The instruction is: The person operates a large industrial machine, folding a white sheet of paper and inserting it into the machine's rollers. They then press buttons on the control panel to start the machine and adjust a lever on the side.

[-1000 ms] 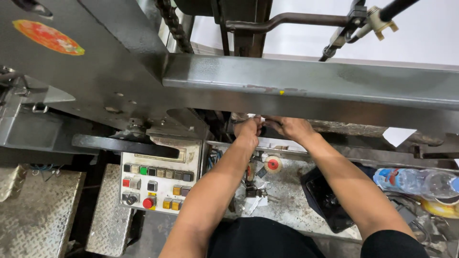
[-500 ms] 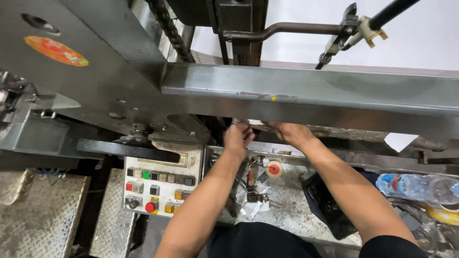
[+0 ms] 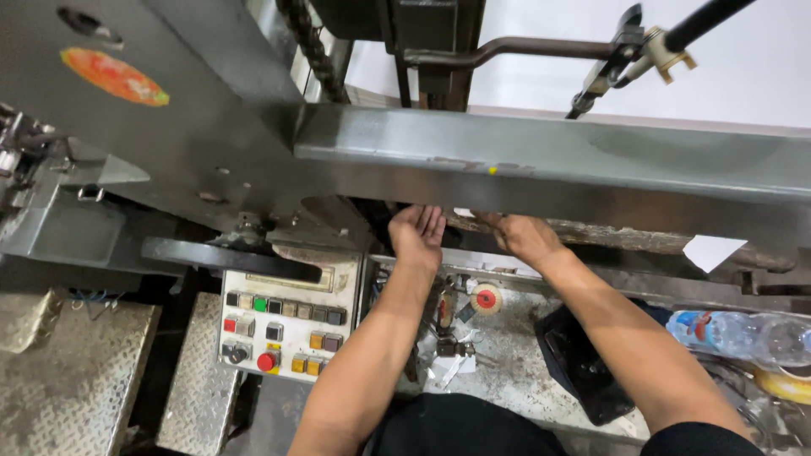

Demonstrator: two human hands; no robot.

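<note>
A wide grey steel beam (image 3: 541, 165) of the machine spans the view from nine to three o'clock, and both hands reach under its lower edge. Since a second ago the left hand (image 3: 417, 232) has turned palm-up, its fingers loosely curled and holding nothing, which suggests it has let go. At its three o'clock the right hand (image 3: 524, 236) lies flat on a rusty roller (image 3: 642, 238), fingertips hidden, grip unclear. A button-studded control panel (image 3: 283, 317) sits at seven o'clock.

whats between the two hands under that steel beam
In the head view, a small white scrap shows between the left hand and right hand, just under the steel beam.
</note>
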